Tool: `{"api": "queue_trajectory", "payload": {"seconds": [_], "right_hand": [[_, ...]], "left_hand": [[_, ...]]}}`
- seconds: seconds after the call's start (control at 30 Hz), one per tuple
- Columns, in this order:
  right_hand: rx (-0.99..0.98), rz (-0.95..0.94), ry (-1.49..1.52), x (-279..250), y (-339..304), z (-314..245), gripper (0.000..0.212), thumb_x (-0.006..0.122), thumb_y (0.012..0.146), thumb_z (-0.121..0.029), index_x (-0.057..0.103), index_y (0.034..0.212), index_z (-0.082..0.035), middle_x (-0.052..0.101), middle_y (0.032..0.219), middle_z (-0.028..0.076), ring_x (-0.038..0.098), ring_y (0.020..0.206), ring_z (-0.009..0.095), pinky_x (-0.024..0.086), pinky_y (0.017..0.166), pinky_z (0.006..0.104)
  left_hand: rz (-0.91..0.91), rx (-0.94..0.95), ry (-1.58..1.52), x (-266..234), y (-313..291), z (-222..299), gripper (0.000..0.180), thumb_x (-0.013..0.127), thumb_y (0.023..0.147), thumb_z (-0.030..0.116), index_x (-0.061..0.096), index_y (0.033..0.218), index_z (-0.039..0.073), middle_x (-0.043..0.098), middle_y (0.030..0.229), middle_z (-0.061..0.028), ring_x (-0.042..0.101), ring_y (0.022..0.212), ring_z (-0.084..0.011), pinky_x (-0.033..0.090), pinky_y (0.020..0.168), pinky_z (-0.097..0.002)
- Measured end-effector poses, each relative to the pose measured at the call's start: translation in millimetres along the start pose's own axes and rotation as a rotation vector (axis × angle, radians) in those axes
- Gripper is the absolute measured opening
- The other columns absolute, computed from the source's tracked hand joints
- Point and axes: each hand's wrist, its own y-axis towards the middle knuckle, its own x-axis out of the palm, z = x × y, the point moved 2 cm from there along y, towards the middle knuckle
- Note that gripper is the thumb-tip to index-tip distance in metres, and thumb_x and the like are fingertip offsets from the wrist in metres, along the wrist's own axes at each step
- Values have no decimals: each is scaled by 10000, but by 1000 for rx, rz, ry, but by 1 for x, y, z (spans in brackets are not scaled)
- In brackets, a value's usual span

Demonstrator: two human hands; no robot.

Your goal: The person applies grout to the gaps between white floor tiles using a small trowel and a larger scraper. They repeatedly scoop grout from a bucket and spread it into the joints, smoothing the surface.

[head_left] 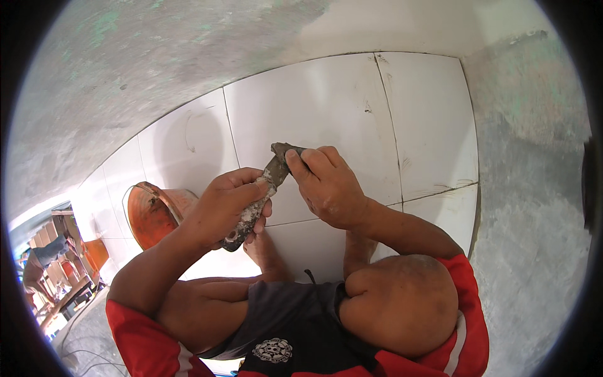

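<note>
My left hand (229, 204) is closed round the handle of a scraper (275, 171), which is crusted with pale, dried mortar. The handle's dark lower end sticks out below my fingers, and the short grey blade tilts up to the right. My right hand (330, 185) is closed at the blade's far end. Its thumb and fingers pinch a small dark piece (294, 151) against the blade. Most of that piece is hidden by my fingers, so its kind does not show. Both hands are above the white tiled floor (308, 107), in front of my bent knees.
An orange bucket (147, 217) with a wire handle is tipped beside my left forearm. A rough grey wall (157, 69) runs along the far side, and another (534, 220) stands at the right. At the lower left, wooden furniture (69, 270) and cables (88, 358) show.
</note>
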Motion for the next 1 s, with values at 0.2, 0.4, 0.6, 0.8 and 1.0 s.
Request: {"api": "queue_trajectory", "payload": {"seconds": [0.2, 0.4, 0.6, 0.8, 1.0], "right_hand": [[-9, -58, -34, 1, -16, 2, 477, 630, 778, -29, 594, 1231, 114, 536, 973, 121, 524, 863, 263, 500, 743, 348], [3, -82, -2, 0, -30, 5, 457, 634, 776, -22, 609, 1215, 101, 535, 950, 109, 518, 848, 258, 493, 731, 347], [8, -17, -39, -13, -24, 16, 465, 654, 742, 19, 616, 1199, 94, 537, 943, 114, 514, 840, 280, 477, 721, 379], [-21, 37, -102, -18, 12, 32, 453, 662, 735, 55, 623, 1185, 80, 557, 970, 132, 527, 823, 301, 471, 729, 384], [398, 98, 355, -27, 13, 31, 386, 677, 769, 68, 672, 1149, 1, 602, 970, 124, 567, 884, 298, 492, 773, 385]], "left_hand": [[-42, -23, -77, 1, 6, -8, 278, 553, 1020, 219, 551, 1186, -4, 646, 776, -80, 621, 553, -136, 509, 441, -266], [23, 11, -130, -5, 6, -3, 244, 539, 1023, 224, 564, 1132, 7, 639, 751, -71, 597, 518, -123, 474, 399, -248], [70, 31, -124, -12, 5, 3, 221, 528, 1022, 217, 561, 1124, 25, 634, 742, -57, 588, 512, -116, 473, 397, -253], [27, 19, -124, -4, 7, 3, 228, 525, 1027, 222, 548, 1141, 26, 635, 755, -64, 596, 531, -123, 483, 422, -265], [95, 116, 26, -6, 6, 2, 285, 546, 1027, 226, 555, 1234, 29, 634, 806, -69, 608, 569, -129, 501, 468, -274]]}}
